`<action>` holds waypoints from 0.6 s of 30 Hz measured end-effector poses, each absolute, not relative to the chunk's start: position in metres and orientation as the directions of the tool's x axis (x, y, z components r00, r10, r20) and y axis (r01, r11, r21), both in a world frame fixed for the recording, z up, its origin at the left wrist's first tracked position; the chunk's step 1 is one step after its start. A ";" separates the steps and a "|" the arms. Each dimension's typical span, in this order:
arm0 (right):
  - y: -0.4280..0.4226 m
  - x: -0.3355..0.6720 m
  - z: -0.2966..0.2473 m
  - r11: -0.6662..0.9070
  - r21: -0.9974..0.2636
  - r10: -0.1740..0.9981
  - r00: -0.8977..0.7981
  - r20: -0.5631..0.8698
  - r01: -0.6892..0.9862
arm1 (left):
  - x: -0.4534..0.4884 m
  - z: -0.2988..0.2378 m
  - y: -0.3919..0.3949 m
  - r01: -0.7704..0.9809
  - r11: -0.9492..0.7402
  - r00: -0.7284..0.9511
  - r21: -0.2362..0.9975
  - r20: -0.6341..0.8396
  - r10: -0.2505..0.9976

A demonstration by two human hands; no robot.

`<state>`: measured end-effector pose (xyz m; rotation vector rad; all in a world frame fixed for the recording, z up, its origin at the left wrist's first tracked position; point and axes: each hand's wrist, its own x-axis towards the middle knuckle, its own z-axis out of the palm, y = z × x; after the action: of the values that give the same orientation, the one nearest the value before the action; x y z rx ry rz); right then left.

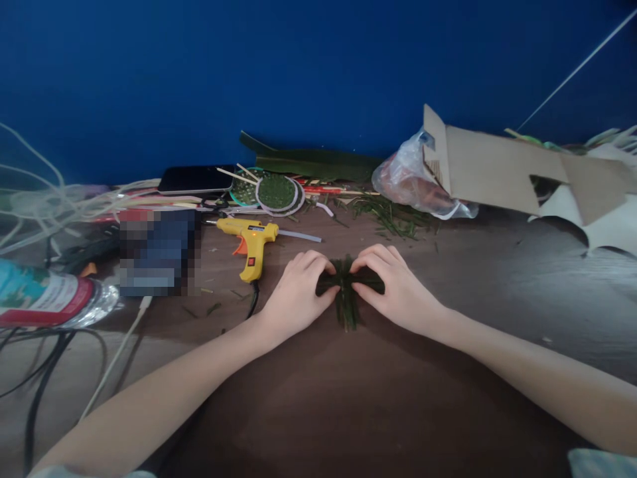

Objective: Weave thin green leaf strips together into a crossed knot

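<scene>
Between my hands lies a small cross of woven green leaf strips [347, 307], its strips fanning toward me and out to both sides. My left hand [300, 285] pinches it from the left, thumb and fingertips closed near its middle. From the right, my right hand [398, 289] pinches it the same way. The side strips partly hide behind the curled fingers. A yellow hot glue gun [252, 242] with an orange trigger and a glue stick in its back rests left of my left hand.
Behind are a dark phone [196, 178], round woven green pieces [277, 192], leaf scraps [398, 218], a long leaf [318, 163], a plastic bag [413, 178] and cut cardboard [497, 162]. At left lie a plastic bottle [50, 292], a charging phone [162, 252] and cables [37, 385].
</scene>
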<state>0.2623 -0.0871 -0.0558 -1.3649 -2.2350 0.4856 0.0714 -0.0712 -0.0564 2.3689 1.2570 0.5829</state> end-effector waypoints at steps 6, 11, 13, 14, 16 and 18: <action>-0.089 0.260 -0.056 0.490 -0.426 0.871 -0.440 0.217 0.760 | 0.070 -0.050 -0.069 0.667 -0.554 0.560 0.498 0.156 0.814; -0.089 0.259 -0.059 0.493 -0.377 0.870 -0.450 0.200 0.784 | 0.069 -0.048 -0.068 0.656 -0.577 0.591 0.486 0.144 0.794; -0.089 0.259 -0.059 0.490 -0.382 0.871 -0.449 0.199 0.783 | 0.068 -0.047 -0.067 0.654 -0.576 0.594 0.490 0.139 0.793; -0.089 0.259 -0.059 0.488 -0.385 0.873 -0.447 0.198 0.783 | 0.068 -0.047 -0.067 0.654 -0.575 0.595 0.492 0.134 0.792; -0.088 0.260 -0.060 0.486 -0.393 0.874 -0.443 0.200 0.781 | 0.068 -0.047 -0.066 0.655 -0.570 0.597 0.496 0.123 0.793; -0.087 0.261 -0.060 0.488 -0.401 0.873 -0.442 0.207 0.775 | 0.067 -0.048 -0.066 0.659 -0.565 0.595 0.497 0.116 0.796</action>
<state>0.2605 -0.0874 -0.0601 -1.3737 -2.3537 0.3481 0.0674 -0.0661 -0.0476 2.4205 1.1657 0.4622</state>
